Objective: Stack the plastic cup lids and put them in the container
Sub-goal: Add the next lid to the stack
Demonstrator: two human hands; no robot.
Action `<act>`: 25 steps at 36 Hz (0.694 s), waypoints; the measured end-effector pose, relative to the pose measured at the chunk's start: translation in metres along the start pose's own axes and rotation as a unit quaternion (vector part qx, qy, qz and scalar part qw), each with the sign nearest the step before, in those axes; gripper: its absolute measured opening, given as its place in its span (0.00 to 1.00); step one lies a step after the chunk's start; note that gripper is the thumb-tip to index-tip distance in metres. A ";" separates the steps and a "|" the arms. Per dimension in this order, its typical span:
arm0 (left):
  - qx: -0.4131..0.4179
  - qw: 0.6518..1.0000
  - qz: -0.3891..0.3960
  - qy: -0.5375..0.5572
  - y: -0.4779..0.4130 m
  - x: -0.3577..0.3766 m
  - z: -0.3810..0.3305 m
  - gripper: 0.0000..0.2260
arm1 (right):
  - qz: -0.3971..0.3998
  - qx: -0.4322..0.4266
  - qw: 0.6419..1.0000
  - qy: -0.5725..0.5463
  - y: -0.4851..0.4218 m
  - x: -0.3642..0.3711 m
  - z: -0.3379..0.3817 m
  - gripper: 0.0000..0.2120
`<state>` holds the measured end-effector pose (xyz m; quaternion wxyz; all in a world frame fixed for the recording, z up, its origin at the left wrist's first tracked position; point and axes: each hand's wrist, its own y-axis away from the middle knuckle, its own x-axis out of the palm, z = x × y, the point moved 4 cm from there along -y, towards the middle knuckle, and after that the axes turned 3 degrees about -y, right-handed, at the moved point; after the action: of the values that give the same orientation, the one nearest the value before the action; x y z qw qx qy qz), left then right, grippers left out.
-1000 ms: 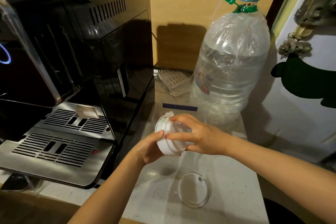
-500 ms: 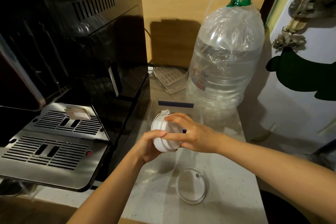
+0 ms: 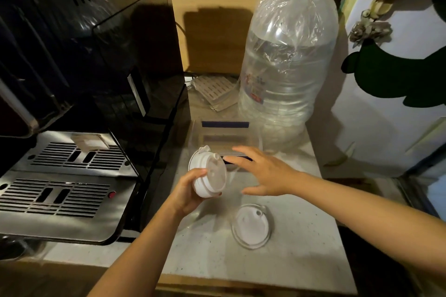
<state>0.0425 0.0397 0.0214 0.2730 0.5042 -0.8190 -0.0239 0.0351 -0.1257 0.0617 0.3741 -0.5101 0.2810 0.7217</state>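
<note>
A stack of white and clear plastic cup lids (image 3: 209, 176) is tilted on its side above the counter, held from below by my left hand (image 3: 185, 194). My right hand (image 3: 263, 172) hovers just right of the stack with fingers spread, holding nothing. One clear lid (image 3: 251, 225) lies flat on the white counter below my right wrist. A clear plastic container (image 3: 225, 137) with a dark blue strip on its far wall stands right behind the stack, its front wall partly hidden by the lids and my right hand.
A black coffee machine (image 3: 96, 60) with a steel drip tray (image 3: 60, 190) fills the left side. A big water bottle (image 3: 287, 67) wrapped in plastic stands behind the container. A white door (image 3: 395, 108) borders the right. The counter edge (image 3: 241, 284) runs near me.
My right hand has let go of the lid stack and moved off to the right with open fingers. My left hand alone keeps the stack.
</note>
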 end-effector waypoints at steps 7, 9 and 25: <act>-0.052 0.998 -0.020 0.027 0.004 -0.010 0.025 0.38 | 0.063 0.232 0.965 -0.104 0.028 0.045 0.001 0.44; -0.067 0.997 -0.021 0.031 0.005 -0.012 0.032 0.44 | 0.079 0.284 0.949 -0.115 0.034 0.063 0.003 0.46; -0.097 0.995 0.029 0.012 0.009 -0.004 0.053 0.40 | 0.077 0.417 0.903 -0.066 0.043 0.112 0.029 0.41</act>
<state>0.0108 0.0348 -0.0226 0.3313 0.4515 -0.8237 -0.0889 -0.0381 -0.0984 -0.0341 0.5136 -0.2348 0.5696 0.5972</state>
